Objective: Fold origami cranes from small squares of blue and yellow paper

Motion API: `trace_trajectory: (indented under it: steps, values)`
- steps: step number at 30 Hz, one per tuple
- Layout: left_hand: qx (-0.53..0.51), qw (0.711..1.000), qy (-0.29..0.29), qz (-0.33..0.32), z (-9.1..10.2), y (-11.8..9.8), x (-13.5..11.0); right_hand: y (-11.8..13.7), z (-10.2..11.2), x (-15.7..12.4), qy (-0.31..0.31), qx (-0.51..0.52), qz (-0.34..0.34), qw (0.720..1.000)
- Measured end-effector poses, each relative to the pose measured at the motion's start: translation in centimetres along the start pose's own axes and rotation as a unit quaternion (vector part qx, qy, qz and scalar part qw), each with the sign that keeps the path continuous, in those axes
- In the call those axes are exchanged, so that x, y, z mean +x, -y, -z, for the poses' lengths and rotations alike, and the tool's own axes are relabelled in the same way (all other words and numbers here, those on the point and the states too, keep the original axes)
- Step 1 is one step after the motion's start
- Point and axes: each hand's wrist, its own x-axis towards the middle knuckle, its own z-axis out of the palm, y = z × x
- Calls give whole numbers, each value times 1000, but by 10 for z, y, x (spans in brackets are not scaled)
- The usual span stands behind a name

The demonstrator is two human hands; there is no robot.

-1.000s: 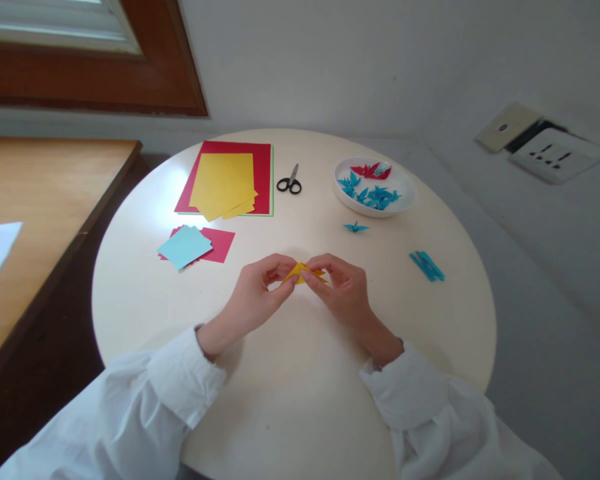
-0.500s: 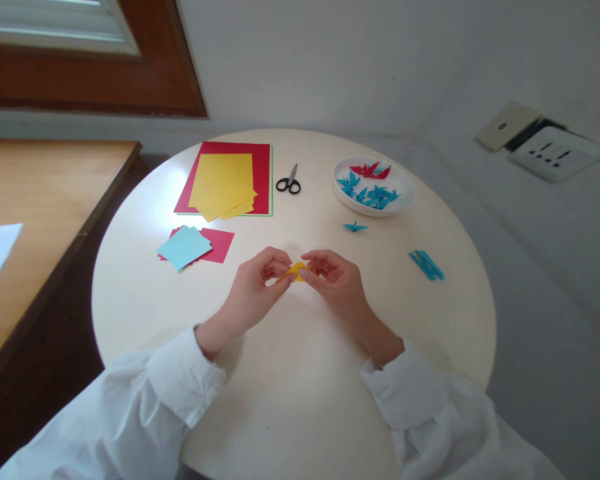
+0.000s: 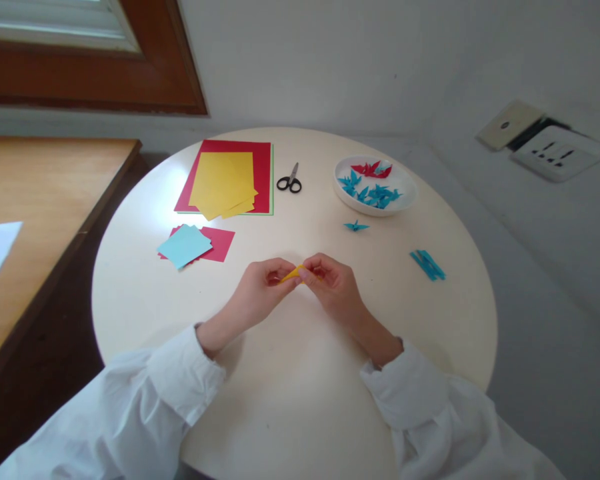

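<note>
A small folded yellow paper [image 3: 292, 273] is pinched between both hands just above the middle of the round cream table [image 3: 290, 393]. My left hand [image 3: 260, 293] grips its left end with curled fingers. My right hand [image 3: 333, 287] pinches its right end, and most of the paper is hidden by the fingers. Both sleeves are white.
Yellow sheets on red paper [image 3: 227, 179] lie at the back left, with smaller light blue and red squares [image 3: 193, 245] nearer. Black scissors [image 3: 290, 181] lie behind. A white dish [image 3: 403, 193] holds several blue and red paper cranes; one blue crane [image 3: 355, 227] and blue folded strips [image 3: 427, 265] lie loose.
My hands have drawn closer together and the yellow paper has been pressed smaller, so less of it shows between the fingers.
</note>
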Motion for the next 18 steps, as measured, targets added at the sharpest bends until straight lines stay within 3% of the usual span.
trace_trajectory:
  steps: [18]
  values:
    - [54,998,24,0,-1,0,-1,2,0,-1,-6,-15,-10,1000]
